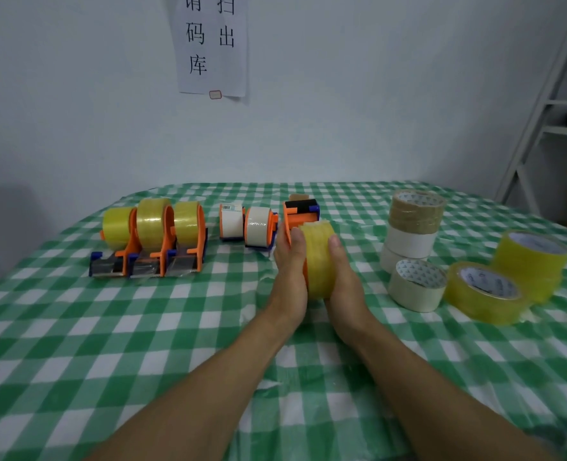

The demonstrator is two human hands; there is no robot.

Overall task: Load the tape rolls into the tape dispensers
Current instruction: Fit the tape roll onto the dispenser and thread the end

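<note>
Head view: yellow tape roll [318, 261] pressed between left hand [288, 261] and right hand [342, 277], apparently.

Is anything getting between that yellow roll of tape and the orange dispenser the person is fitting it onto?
Nothing visible does. The yellow transparent tape roll sits pressed against the orange plastic dispenser, with the left hand on the dispenser side and the right hand on the roll's outer side.

A paper sheet [213, 44] on the wall bears large black Chinese characters: 码, 库, 扫, 出, the top ones cut off. A dispenser [231, 221] carries a barcode label [231, 207], too small to read.
</note>
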